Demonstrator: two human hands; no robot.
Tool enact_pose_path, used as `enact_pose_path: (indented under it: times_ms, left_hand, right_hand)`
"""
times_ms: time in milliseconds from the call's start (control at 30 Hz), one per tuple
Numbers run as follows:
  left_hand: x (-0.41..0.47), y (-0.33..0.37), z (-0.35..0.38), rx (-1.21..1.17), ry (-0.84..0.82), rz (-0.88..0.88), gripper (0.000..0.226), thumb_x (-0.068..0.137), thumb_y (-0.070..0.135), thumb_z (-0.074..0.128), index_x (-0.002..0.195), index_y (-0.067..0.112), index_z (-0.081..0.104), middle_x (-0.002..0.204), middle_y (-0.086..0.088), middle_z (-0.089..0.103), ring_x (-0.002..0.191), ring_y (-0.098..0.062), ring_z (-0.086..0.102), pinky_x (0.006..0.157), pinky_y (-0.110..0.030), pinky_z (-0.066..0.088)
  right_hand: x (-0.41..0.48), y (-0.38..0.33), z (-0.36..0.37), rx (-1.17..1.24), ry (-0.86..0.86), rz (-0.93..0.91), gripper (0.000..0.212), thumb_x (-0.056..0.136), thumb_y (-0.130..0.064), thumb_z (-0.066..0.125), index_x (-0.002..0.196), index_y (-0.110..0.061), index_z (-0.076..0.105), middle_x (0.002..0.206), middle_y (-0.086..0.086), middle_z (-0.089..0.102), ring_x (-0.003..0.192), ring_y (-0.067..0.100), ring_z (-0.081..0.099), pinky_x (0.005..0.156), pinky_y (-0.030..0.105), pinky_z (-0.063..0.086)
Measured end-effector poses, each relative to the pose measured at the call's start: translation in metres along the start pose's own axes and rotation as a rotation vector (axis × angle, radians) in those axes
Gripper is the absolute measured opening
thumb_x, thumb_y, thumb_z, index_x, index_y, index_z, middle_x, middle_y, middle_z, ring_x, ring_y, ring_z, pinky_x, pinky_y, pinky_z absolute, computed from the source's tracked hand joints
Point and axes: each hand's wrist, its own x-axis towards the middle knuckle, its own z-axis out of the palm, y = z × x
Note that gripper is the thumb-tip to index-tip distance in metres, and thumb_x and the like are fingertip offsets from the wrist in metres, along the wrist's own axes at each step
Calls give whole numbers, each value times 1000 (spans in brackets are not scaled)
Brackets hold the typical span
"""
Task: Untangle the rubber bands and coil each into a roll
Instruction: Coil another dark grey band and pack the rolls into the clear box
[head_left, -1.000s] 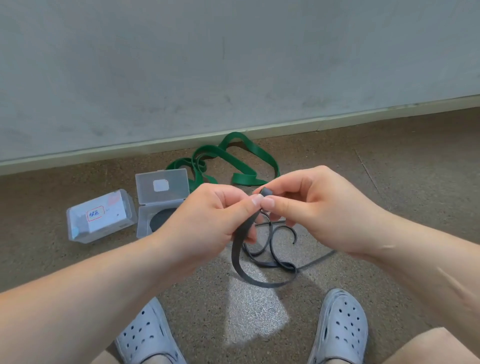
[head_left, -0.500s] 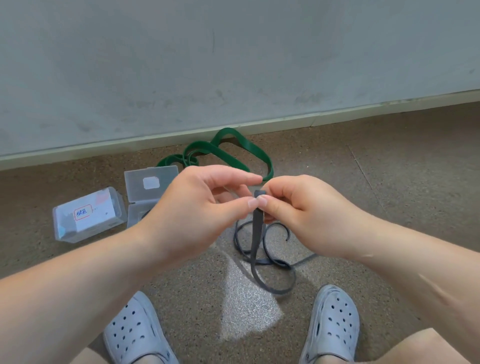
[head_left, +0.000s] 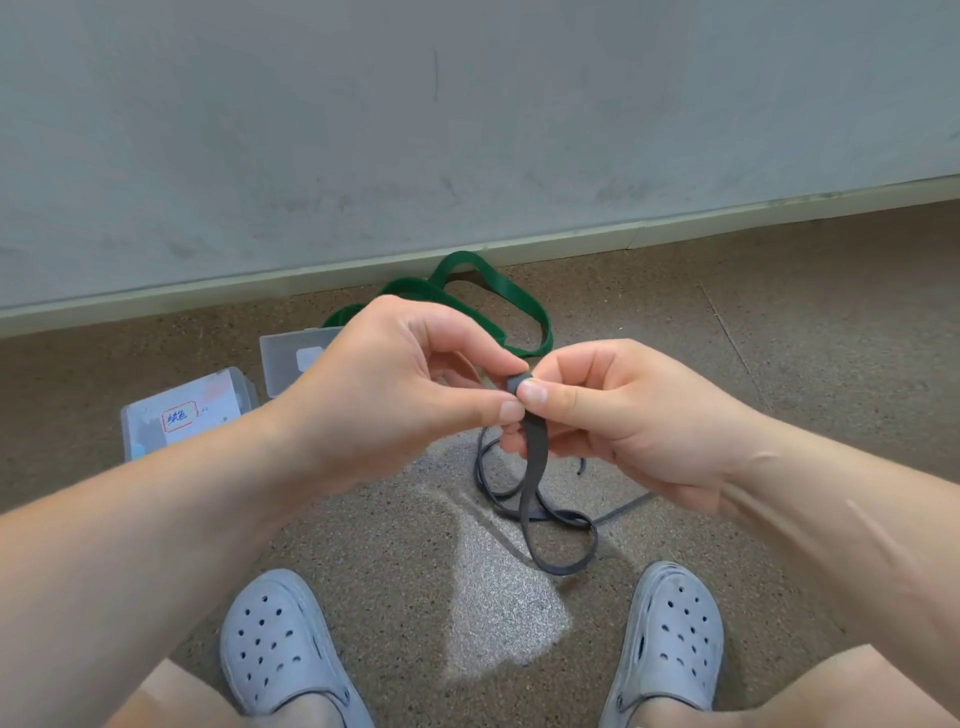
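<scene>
Together, both hands, left hand (head_left: 395, 395) and right hand (head_left: 623, 415), pinched the grey rubber band's (head_left: 535, 467) rolled end; green rubber band (head_left: 498, 291) lay beyond.

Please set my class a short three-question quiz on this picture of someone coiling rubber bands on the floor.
1. True or false: the rolled end of the grey band is pinched between the left hand and the right hand.
2. Where is the green band? A: in a box. B: on the floor near the wall. C: round a wrist.
3. Fill in: the grey band's slack lies on the floor ahead of two pale ___.

Key: 1 true; 2 B; 3 shoes.
</scene>
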Motion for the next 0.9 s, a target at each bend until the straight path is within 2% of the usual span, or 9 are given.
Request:
enact_pose_path:
  times_ms: [100, 167, 267, 367, 433, 533, 633, 767, 900]
  left_hand:
    - [-1, 3, -2, -18, -26, -21, 20, 62, 10, 83, 81, 13, 78, 81, -13, 77, 75, -25, 74, 73, -32, 61]
    - [-2, 6, -1, -35, -19, -19, 17, 63, 5, 85, 77, 10, 77, 78, -14, 76, 69, -21, 72, 65, -25, 58]
    - [-2, 4, 0, -52, 89, 2, 18, 70, -3, 85, 76, 11, 76, 71, -10, 75, 62, -15, 67, 54, -17, 49]
    - [-2, 0, 1, -83, 163, 60, 14, 69, 1, 83, 76, 8, 73, 71, -11, 73, 64, -19, 66, 54, -18, 48]
    - [-2, -2, 3, -90, 182, 104, 10, 70, 5, 79, 76, 7, 72, 74, -10, 73, 64, -18, 66, 56, -17, 47]
    - [-4, -8, 11, -57, 226, 197, 12, 73, 8, 79, 78, 14, 69, 79, -2, 72, 68, -17, 66, 62, -19, 48]
    - [-7, -13, 18, -10, 257, 318, 12, 77, 13, 78, 81, 15, 67, 85, -8, 70, 76, -26, 66, 68, -29, 51]
    - [-9, -13, 27, 94, 350, 413, 23, 79, 2, 76, 77, 21, 64, 89, -9, 65, 78, -27, 64, 62, -29, 49]
    - [-11, -13, 29, 190, 371, 441, 8, 80, 3, 75, 79, 10, 71, 91, -7, 67, 71, -25, 63, 56, -36, 50]
  right_hand:
    - [-2, 0, 1, 64, -35, 21, 14, 78, -28, 70, 78, -15, 72, 85, 10, 74, 80, 22, 72, 75, 33, 51]
    - [-3, -1, 3, 82, -46, 33, 22, 81, -32, 68, 86, -12, 75, 89, 12, 75, 81, 24, 72, 74, 31, 55]
    - [-1, -4, 3, 177, -24, 43, 32, 91, -30, 59, 100, -3, 74, 95, 19, 76, 84, 26, 73, 83, 38, 58]
    - [-1, -7, 3, 261, 19, 35, 19, 92, -11, 60, 101, 2, 71, 96, 21, 75, 82, 27, 74, 84, 42, 60]
    - [-2, -9, 6, 316, 36, 35, 13, 87, -6, 64, 96, 2, 69, 93, 22, 75, 79, 26, 74, 80, 41, 62]
    - [-4, -11, 10, 408, 74, 21, 10, 81, -7, 67, 88, 0, 68, 90, 24, 74, 79, 27, 75, 76, 38, 63]
    - [-5, -11, 14, 448, 123, -20, 3, 73, -7, 71, 71, -7, 68, 86, 24, 73, 75, 27, 75, 72, 33, 64]
    - [-7, -7, 18, 449, 187, -80, 8, 68, -8, 73, 65, -9, 67, 79, 23, 70, 65, 23, 71, 60, 27, 60]
    - [-7, -1, 23, 421, 237, -135, 11, 68, -13, 73, 70, -5, 65, 71, 16, 69, 63, 20, 68, 65, 27, 61]
